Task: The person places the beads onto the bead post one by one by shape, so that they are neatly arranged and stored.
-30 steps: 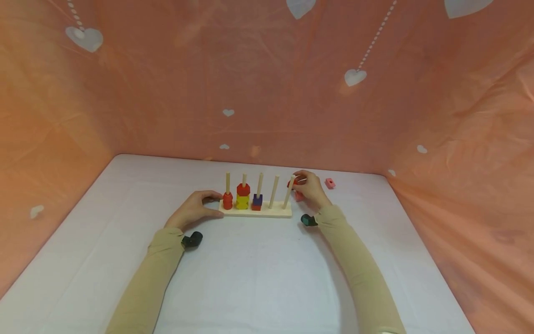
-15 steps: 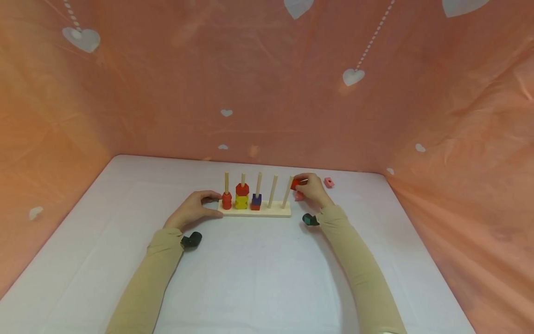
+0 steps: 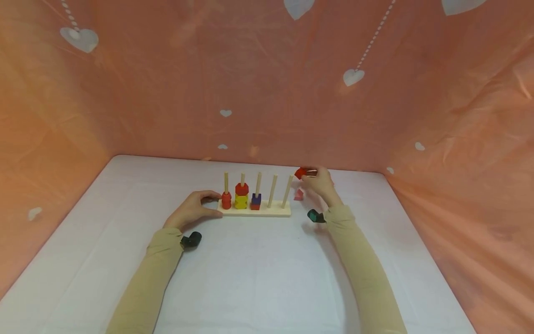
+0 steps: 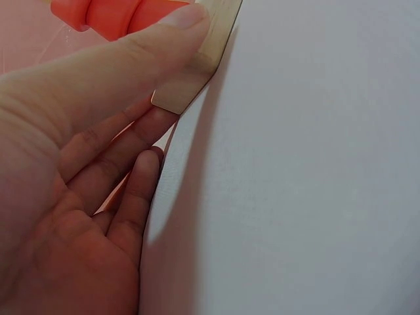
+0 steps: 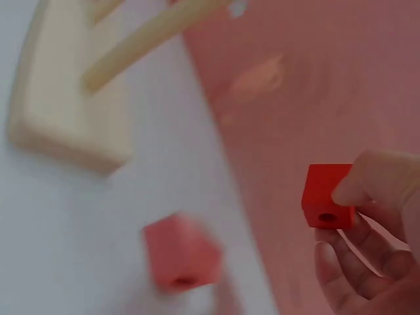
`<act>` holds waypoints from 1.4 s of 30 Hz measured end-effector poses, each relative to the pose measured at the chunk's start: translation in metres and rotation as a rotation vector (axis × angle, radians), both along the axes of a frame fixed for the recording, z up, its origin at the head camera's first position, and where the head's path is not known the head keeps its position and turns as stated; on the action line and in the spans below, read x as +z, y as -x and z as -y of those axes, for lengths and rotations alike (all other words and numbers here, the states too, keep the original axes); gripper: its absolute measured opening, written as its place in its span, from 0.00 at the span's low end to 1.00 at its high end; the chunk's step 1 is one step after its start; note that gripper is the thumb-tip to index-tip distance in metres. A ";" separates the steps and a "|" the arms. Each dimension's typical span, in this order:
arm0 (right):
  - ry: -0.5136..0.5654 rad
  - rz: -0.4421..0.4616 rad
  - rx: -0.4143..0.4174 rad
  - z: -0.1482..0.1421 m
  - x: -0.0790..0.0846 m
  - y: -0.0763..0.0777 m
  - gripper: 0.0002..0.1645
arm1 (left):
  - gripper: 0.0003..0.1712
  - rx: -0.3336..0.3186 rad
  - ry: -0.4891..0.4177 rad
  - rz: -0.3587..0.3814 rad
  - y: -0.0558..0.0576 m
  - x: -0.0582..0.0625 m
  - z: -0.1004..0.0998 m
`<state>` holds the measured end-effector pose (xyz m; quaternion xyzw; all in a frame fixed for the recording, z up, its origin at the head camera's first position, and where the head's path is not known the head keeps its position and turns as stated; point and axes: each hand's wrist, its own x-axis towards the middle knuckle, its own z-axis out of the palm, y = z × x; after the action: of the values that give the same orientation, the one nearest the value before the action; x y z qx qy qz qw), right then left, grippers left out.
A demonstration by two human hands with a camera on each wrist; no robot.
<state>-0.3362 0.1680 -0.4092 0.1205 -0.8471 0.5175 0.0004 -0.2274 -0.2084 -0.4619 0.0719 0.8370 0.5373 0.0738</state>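
Observation:
A wooden peg stand (image 3: 258, 212) lies lengthwise on the table. My left hand (image 3: 191, 208) grips its left end, thumb (image 4: 177, 23) along the near edge and fingers behind. Red rounded beads (image 3: 226, 200) sit on the leftmost peg; the second bears yellow beads (image 3: 241, 201) under a red one (image 3: 242, 189). On the third, a dark blue block (image 3: 256, 199) tops a red one. The two right pegs are bare. Beyond the stand's right end, my right hand (image 3: 322, 182) pinches a red block (image 5: 321, 187) with a hole through it, held off the pegs.
A pink block (image 3: 298, 195) lies on the white table (image 3: 250, 269) just right of the stand, blurred in the right wrist view. An orange curtain (image 3: 267, 93) with white hearts encloses the back and sides. Dark wrist cameras jut inward from both sleeves.
My right hand has carried the red block from beside the rightmost peg back and to the right, now covering most of the farther pink block. The left hand keeps its grip on the stand.

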 end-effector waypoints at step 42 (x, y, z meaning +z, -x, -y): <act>0.258 -0.242 0.343 0.088 0.070 -0.096 0.21 | 0.36 -0.003 -0.005 -0.007 0.001 -0.001 -0.002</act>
<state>-0.2404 0.0796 -0.3391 0.3226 -0.7350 0.5957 0.0294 -0.2288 -0.2059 -0.4627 0.0752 0.8357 0.5393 0.0716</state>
